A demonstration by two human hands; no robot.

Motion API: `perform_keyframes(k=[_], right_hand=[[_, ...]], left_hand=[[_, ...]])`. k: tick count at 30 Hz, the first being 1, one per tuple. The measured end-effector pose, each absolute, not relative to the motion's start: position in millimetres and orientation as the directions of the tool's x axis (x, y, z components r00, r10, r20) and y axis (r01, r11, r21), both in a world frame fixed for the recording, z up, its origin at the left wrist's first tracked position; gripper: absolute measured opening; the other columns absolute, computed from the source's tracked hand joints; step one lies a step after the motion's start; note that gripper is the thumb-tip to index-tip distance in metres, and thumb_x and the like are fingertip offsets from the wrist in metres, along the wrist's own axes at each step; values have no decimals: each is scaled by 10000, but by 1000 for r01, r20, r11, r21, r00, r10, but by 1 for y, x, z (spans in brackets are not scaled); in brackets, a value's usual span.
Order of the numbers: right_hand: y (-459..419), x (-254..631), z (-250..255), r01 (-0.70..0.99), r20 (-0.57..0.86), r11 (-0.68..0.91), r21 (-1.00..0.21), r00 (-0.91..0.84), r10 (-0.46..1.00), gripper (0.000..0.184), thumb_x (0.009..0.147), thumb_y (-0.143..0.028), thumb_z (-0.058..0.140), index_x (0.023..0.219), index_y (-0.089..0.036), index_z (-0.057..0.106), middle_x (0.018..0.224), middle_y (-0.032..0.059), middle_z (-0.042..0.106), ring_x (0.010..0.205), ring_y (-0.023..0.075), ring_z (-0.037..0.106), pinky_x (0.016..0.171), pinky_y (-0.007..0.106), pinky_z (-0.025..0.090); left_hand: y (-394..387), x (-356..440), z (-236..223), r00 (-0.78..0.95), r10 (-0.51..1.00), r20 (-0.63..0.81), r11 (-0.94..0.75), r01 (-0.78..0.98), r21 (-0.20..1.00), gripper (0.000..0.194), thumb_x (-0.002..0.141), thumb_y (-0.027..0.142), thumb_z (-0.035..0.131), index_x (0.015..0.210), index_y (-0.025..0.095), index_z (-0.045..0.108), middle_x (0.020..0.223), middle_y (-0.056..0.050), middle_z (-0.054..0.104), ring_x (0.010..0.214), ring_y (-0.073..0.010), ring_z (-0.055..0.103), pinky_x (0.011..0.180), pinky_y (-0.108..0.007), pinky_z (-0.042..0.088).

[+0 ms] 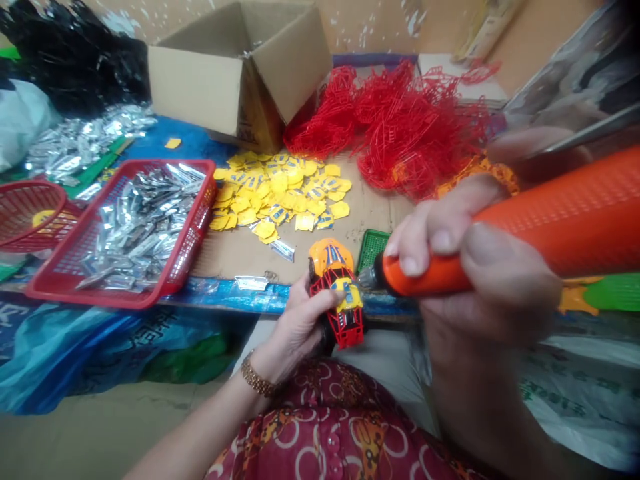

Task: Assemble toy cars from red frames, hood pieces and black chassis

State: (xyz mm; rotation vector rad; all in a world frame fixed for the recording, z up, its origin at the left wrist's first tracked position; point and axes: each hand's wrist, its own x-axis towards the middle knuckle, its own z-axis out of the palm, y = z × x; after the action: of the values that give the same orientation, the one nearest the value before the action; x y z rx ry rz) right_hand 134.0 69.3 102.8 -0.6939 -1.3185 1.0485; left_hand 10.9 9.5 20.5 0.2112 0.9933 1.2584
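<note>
The toy buggy [335, 293], a red plastic cage frame around a yellow and orange body, sits in your left hand [295, 327], just in front of the table edge and above your lap. That hand is closed around the buggy's side, with the fingers curled across it. Your right hand [480, 267] is wrapped around the orange electric screwdriver [550, 220], with the thumb lying along the barrel, and the metal bit [367, 280] meets the buggy's yellow part. A gold link bracelet [257, 375] circles your left wrist. Beyond your hands, on a sheet of cardboard, lie loose yellow plastic pieces [275, 190] beside a heap of red plastic frames [400, 127]. To the left, a red plastic tray [100, 297] holds silver foil packets [135, 227]. An open cardboard box [195, 87] stands behind them.
</note>
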Motion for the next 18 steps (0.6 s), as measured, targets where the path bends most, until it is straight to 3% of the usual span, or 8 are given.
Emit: perform_keyframes(k=[6,10,13,16,18], right_hand=[[71,131,98,-335,468,421,-843,-72,881,149,800,-263,695,712,-294,579,609,-43,441,423,94,494,456,324,503],[75,130,96,-374,449,396,-839,-63,891,163,748,-296,767,769,-312,607,603,-56,450,388,87,466,407,299,481],[75,131,91,-368,497,434,-822,-92,863,166,782,-325,739,755,-304,577,558,-65,470,378,95,456,395,289,458],[74,134,82,-385,532,458,-801,-109,840,131,816,-305,701,889,-316,593,566,-78,519,398,110,475,430,302,463],[73,136,77,-415,509,432,-801,-91,856,238,800,-270,713,998,-315,589,601,-84,554,417,117,496,457,315,472]], left_hand=[[10,10,20,-28,865,-501,348,-686,639,515,558,111,817,1031,121,613,861,-54,690,727,-180,658,747,-345,551],[8,10,20,-36,870,-491,343,-670,658,497,565,106,814,1019,122,613,846,-43,688,717,-164,654,717,-309,554],[6,10,19,-39,870,-492,350,-654,671,516,572,110,822,1041,118,608,849,-41,693,717,-156,659,707,-290,561],[5,10,19,-41,874,-485,348,-644,681,524,584,123,827,1061,120,610,849,-40,701,711,-153,667,695,-276,565],[4,10,19,-52,876,-479,341,-635,693,517,595,128,826,1065,123,612,842,-36,701,705,-150,668,686,-268,565]])
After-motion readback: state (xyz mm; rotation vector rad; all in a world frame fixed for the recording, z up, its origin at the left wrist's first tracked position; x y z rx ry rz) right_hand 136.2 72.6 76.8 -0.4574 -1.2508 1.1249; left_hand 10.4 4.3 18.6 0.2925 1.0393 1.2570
